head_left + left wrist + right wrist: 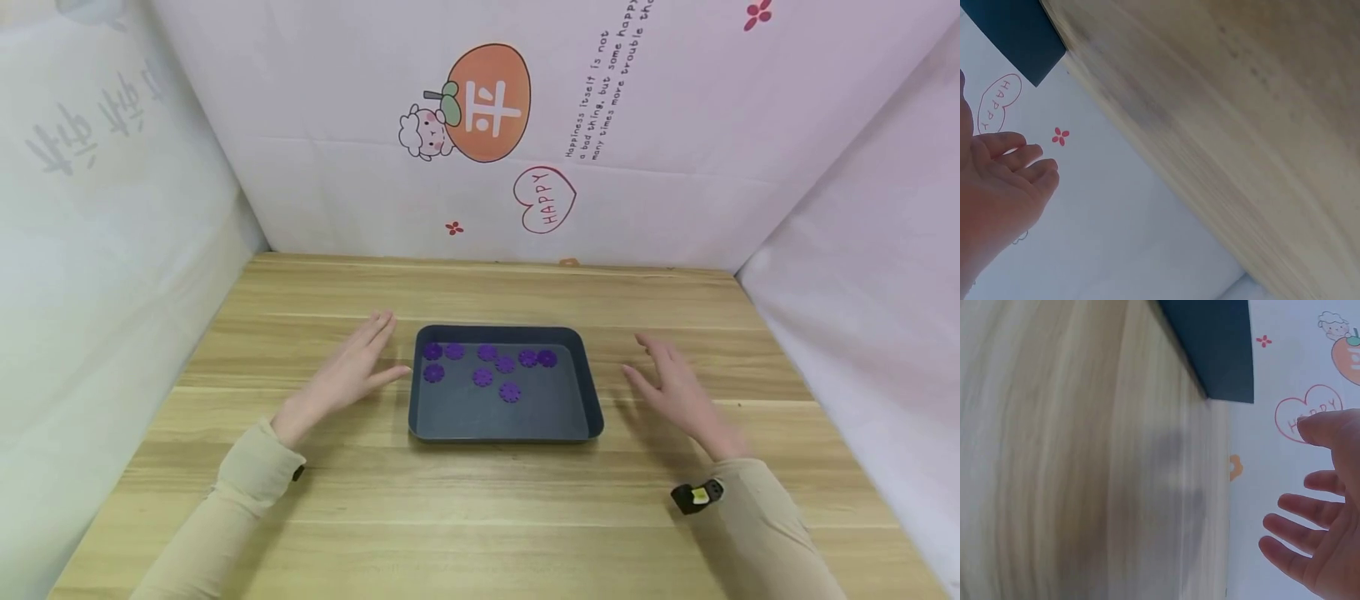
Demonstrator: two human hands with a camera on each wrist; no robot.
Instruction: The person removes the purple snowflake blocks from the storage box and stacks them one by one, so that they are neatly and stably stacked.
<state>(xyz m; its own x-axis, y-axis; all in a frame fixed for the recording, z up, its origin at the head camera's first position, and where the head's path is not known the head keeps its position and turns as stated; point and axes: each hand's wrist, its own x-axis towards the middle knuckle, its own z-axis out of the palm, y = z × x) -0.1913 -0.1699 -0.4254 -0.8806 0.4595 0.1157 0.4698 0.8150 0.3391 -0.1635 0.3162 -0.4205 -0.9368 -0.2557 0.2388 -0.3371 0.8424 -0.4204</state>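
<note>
The left grip [341,379] and right grip [678,396] are empty — fingers loosely extended — either side of a dark grey tray [517,422] on the wood-grain counter [450,517]. Purple notched discs [482,377] lie in the tray, mostly toward its far side. Beyond, white cloth [337,200] shows a red heart [545,200] reading "HAPPY" and lettering [587,100] beginning "Happiness itself is not".

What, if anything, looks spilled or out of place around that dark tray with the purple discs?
Nothing stands out. The tray sits flat on the wooden table, every visible purple disc lies inside it, and the left hand and right hand on either side hold nothing.
</note>
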